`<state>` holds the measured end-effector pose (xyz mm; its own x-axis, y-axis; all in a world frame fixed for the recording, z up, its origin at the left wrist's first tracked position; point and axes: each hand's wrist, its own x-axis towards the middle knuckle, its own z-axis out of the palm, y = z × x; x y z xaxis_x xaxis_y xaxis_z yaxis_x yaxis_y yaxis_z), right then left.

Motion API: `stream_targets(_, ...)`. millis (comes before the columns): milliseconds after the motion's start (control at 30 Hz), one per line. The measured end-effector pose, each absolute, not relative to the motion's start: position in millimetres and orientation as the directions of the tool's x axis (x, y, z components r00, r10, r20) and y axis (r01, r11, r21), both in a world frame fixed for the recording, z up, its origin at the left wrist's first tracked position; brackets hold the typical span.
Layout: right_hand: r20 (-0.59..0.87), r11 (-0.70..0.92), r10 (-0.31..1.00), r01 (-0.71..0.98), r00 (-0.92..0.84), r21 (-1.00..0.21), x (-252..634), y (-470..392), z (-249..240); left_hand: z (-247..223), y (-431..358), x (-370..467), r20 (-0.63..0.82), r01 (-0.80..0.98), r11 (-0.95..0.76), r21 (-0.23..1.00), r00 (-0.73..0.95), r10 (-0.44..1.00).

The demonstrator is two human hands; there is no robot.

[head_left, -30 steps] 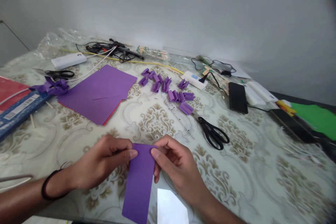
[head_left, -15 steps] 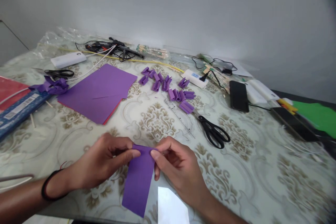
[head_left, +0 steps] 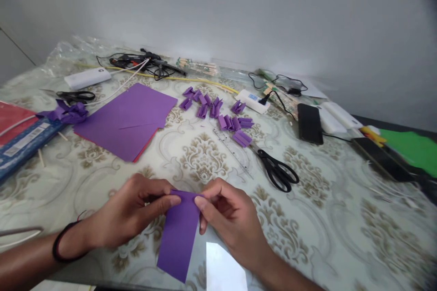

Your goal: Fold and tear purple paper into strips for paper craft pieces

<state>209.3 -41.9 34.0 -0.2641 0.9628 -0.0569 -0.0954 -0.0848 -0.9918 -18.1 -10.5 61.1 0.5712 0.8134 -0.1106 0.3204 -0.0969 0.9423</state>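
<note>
A purple paper strip [head_left: 179, 241] hangs between my hands near the table's front edge, its top edge folded over in a narrow band. My left hand [head_left: 139, 207] pinches the upper left corner between thumb and fingers. The upper right corner is pinched by my right hand [head_left: 230, 218], whose lower fingers curl behind the paper. Beyond my hands lie several small folded purple paper pieces [head_left: 215, 108]. Black-handled scissors [head_left: 278, 170] rest to the right, their blades partly under one folded piece, with a clear ruler [head_left: 232, 153] alongside.
Purple sheets [head_left: 126, 116] with red underneath lie left of centre. Further left are crumpled purple paper [head_left: 64, 112], a second pair of scissors [head_left: 75, 96] and a blue packet [head_left: 30, 143]. A power strip [head_left: 252, 101], phone [head_left: 310, 123] and green paper [head_left: 409, 150] stretch along the right.
Both hands hold the purple strip with nearly the same grip. The view has shifted very slightly; nothing on the table has visibly moved.
</note>
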Motion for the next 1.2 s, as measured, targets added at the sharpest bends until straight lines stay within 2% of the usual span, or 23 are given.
stream_targets(133, -0.064, -0.091, 0.964, -0.094, -0.258, -0.991, 209.1, -41.8, 33.2, 59.3, -10.7, -17.1, -0.144, 0.301, -0.037, 0.953, 0.556, 0.819)
stream_targets(333, -0.063, -0.096, 0.973, -0.144, -0.221, -0.985, 207.2, -40.7, 30.1, 57.2, -11.0, -12.6, -0.333, 0.280, 0.191, 0.941, 0.659, 0.675)
stream_targets(533, -0.106, -0.139, 0.971, -0.149, -0.213, -0.979, 209.7, -28.4, 31.7, 48.6, -4.4, -18.3, -0.295, 0.379, 0.099, 0.920, 0.506, 0.810)
stream_targets(700, -0.178, -0.217, 0.938, -0.103, -0.298, -0.971, 212.9, -18.3, 32.6, 43.8, 3.0, -20.7, -0.318, 0.444, 0.072, 0.893, 0.509, 0.800)
stream_targets(900, -0.205, -0.239, 0.958, -0.167, -0.201, -0.956, 215.2, -13.8, 21.1, 51.9, 6.8, -18.7, -0.474, 0.339, 0.335, 0.879, 0.546, 0.691)
stream_targets(1000, -0.198, -0.217, 0.975, -0.221, -0.102, -0.951, 220.2, -8.3, 16.5, 54.7, 12.0, -21.9, -0.426, 0.315, 0.300, 0.901, 0.500, 0.754)
stream_targets(1100, -0.189, -0.189, 0.982, -0.245, -0.023, -0.951, 224.9, -4.9, 15.1, 54.6, 17.3, -27.3, -0.317, 0.239, 0.243, 0.940, 0.353, 0.880)
stream_targets(1200, -0.189, -0.203, 0.978, -0.211, -0.088, -0.956, 227.5, -5.6, 14.5, 52.4, 19.9, -30.6, -0.183, 0.137, 0.158, 0.978, 0.192, 0.964)
